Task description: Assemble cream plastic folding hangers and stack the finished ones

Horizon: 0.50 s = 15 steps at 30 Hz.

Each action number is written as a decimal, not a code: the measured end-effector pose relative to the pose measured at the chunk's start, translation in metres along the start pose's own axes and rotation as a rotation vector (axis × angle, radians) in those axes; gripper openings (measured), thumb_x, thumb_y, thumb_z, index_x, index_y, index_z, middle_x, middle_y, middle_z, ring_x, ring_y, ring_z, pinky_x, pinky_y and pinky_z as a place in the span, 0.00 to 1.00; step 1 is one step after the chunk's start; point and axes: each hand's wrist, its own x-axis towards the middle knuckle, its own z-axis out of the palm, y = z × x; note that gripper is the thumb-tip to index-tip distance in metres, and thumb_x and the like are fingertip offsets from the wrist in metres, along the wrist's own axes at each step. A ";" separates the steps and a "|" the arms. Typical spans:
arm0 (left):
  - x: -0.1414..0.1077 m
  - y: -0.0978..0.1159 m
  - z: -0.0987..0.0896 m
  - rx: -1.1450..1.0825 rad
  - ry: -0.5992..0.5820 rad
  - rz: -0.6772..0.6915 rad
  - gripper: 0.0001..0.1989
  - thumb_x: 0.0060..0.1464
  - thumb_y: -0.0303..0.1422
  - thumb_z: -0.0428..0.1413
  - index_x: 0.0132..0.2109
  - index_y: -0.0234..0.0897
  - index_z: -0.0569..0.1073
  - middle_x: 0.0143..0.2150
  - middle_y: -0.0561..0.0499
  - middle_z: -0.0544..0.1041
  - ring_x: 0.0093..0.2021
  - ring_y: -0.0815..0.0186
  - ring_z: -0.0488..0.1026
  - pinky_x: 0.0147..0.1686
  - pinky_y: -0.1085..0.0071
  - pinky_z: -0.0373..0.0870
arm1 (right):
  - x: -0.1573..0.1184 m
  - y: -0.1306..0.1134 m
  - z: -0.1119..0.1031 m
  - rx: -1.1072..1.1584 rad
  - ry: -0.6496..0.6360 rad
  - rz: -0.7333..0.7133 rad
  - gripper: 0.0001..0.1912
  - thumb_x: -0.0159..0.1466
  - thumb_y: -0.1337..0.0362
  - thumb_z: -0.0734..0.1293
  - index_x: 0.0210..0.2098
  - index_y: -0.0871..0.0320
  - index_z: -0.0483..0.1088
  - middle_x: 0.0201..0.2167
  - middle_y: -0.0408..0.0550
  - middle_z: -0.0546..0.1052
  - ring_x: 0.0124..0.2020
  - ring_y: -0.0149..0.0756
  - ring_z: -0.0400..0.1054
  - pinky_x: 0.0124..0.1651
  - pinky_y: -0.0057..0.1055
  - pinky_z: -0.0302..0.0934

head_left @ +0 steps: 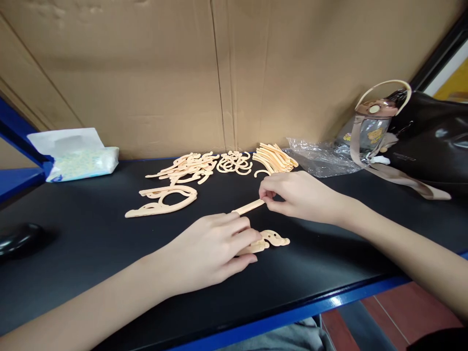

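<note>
With thumb and fingertips, my right hand (292, 197) pinches the far end of a flat peach plastic strip (250, 207). The strip's near end runs behind the fingers of my left hand (215, 246). My left hand grips peach plastic hanger pieces (275, 238) low over the table; a wavy end with small holes sticks out past the fingertips. My fingers hide how these pieces and the strip meet. To the left lies a folded peach plastic hanger (164, 201). Behind my hands are piles of hanger arms (192, 165), curved hooks (234, 162) and straight strips (276, 158).
A tissue pack (82, 161) stands at the back left, with a black mouse (20, 236) at the left edge. Clear plastic film (321, 158), a strapped water bottle (373, 129) and a black bag (431, 141) occupy the right. Cardboard (164, 73) walls off the back.
</note>
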 end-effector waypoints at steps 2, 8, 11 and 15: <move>0.000 0.001 0.001 0.081 -0.003 0.035 0.10 0.65 0.31 0.47 0.45 0.35 0.73 0.36 0.50 0.73 0.35 0.63 0.70 0.36 0.66 0.66 | 0.001 0.000 0.001 0.013 0.018 -0.008 0.05 0.60 0.70 0.61 0.31 0.58 0.69 0.31 0.43 0.74 0.31 0.31 0.65 0.33 0.28 0.50; -0.001 -0.004 -0.005 0.037 0.116 -0.034 0.10 0.63 0.26 0.46 0.44 0.36 0.72 0.37 0.52 0.73 0.36 0.65 0.70 0.36 0.69 0.64 | 0.003 0.003 0.000 0.050 -0.003 0.021 0.02 0.56 0.70 0.63 0.28 0.58 0.66 0.28 0.41 0.74 0.29 0.29 0.62 0.31 0.27 0.48; -0.001 -0.013 -0.012 -0.046 0.142 -0.280 0.07 0.60 0.27 0.47 0.37 0.38 0.69 0.32 0.54 0.71 0.30 0.68 0.68 0.31 0.72 0.61 | 0.004 0.004 0.001 0.068 -0.035 0.039 0.02 0.54 0.70 0.63 0.26 0.58 0.65 0.27 0.40 0.74 0.28 0.29 0.62 0.31 0.27 0.48; -0.002 -0.029 -0.016 -0.082 0.107 -0.555 0.08 0.59 0.29 0.43 0.30 0.40 0.61 0.23 0.57 0.66 0.24 0.67 0.64 0.26 0.71 0.57 | 0.006 0.006 0.005 0.107 -0.032 0.036 0.02 0.54 0.69 0.63 0.26 0.58 0.63 0.26 0.41 0.72 0.27 0.29 0.61 0.31 0.27 0.49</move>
